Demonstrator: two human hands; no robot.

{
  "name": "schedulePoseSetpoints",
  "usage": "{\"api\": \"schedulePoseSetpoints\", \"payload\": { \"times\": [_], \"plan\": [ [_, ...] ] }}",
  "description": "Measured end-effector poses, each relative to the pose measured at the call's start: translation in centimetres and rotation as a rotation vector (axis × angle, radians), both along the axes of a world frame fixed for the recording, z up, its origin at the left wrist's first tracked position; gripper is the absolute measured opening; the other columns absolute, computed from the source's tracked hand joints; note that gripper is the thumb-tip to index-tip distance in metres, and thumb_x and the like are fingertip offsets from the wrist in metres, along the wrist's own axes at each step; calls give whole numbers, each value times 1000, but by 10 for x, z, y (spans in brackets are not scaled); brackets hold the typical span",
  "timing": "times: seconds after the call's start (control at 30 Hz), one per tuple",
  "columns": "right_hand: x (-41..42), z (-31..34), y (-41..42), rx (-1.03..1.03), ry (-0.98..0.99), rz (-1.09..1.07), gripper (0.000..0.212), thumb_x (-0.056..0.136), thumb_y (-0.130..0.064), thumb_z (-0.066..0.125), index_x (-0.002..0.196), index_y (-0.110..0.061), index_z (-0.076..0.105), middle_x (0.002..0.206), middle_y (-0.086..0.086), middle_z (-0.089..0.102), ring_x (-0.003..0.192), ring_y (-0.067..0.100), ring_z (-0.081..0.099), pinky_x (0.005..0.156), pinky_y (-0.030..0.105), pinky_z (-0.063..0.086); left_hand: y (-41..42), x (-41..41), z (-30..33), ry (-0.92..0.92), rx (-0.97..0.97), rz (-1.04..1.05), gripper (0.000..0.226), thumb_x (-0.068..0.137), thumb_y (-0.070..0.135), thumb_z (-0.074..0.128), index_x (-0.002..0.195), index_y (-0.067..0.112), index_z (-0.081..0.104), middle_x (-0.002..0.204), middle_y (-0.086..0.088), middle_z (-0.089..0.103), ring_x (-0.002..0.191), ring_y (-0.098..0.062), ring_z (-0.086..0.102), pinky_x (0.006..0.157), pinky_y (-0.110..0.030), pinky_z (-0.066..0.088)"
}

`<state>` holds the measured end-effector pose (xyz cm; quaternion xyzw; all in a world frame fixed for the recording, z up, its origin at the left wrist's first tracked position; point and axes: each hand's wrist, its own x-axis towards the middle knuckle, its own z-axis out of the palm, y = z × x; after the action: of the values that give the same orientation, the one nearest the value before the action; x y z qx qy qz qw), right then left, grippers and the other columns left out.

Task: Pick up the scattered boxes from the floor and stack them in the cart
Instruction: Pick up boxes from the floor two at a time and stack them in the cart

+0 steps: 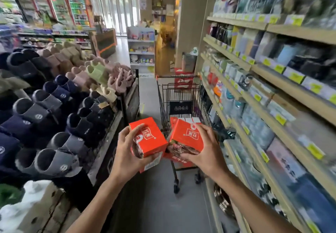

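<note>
Shop aisle, grey floor (156, 205) running forward between a long set of wooden shelves (272, 94) stocked with packaged goods on the right and a sloping display of slippers (54, 105) on the left. Fridges and more shelving stand blurred at the far end.

Ahead in the aisle, close against the right-hand shelves, stands the black wire cart (180, 94) on castors, its orange-trimmed far rim pointing away. Several red boxes already lie inside it near its near end, low in the basket; how neatly they sit cannot be told, as the held boxes hide most of them. No loose boxes show on the visible floor.

Two boxes are up in the air just short of the cart's near rim. The left box (151, 138) is held corner-up, tilted. The right box (187, 136) leans the other way, its label upside down, and the two touch or nearly touch at their lower inner corners.

The left hand (127, 152) grips its box from the left side and beneath, fingers curled over the top edge, thumb under the bottom. The right hand (203, 147) clasps its box from the right, fingers wrapped round the front face.

The cart lies straight ahead and a little right of both hands, so the right hand is nearer it; I judge its box the natural one to go in first, lowered forward over the near rim.
</note>
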<state>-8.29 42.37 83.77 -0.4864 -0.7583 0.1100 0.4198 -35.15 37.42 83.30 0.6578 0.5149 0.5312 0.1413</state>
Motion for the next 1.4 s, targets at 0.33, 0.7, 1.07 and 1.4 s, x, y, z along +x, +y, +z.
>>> {"api": "schedulePoseSetpoints", "payload": {
  "times": [0.33, 0.7, 1.07, 1.4],
  "plan": [
    [5, -17, 93, -80, 56, -247, 110, 61, -39, 96, 153, -27, 36, 140, -7, 38, 130, 15, 43, 103, 38, 49, 147, -16, -21, 17, -71, -199, 103, 55, 50, 94, 144, 39, 44, 145, 2, 34, 136, -7, 38, 109, -17, 38],
    [47, -52, 265, -125, 54, -384, 109, 61, -43, 94, 152, -22, 38, 144, -1, 40, 124, 0, 26, 101, 30, 39, 329, 31, -47, 58, -164, -238, 102, 58, 47, 93, 144, 41, 40, 145, 6, 32, 132, 6, 33, 98, -5, 36],
    [73, -94, 426, -262, 71, -405, 111, 63, -46, 93, 154, -28, 31, 144, -1, 36, 123, 4, 32, 93, 31, 47, 463, 61, -77, 47, -280, -153, 101, 59, 47, 91, 146, 35, 41, 147, 5, 31, 129, 20, 26, 91, 5, 34],
    [39, -181, 523, -485, 137, -496, 112, 64, -59, 84, 155, -25, 28, 144, 2, 33, 135, 25, 39, 102, 53, 49, 586, 43, -144, 28, -396, -208, 98, 62, 44, 92, 146, 29, 43, 144, -1, 33, 134, 9, 30, 100, 0, 31]
  ]
}}
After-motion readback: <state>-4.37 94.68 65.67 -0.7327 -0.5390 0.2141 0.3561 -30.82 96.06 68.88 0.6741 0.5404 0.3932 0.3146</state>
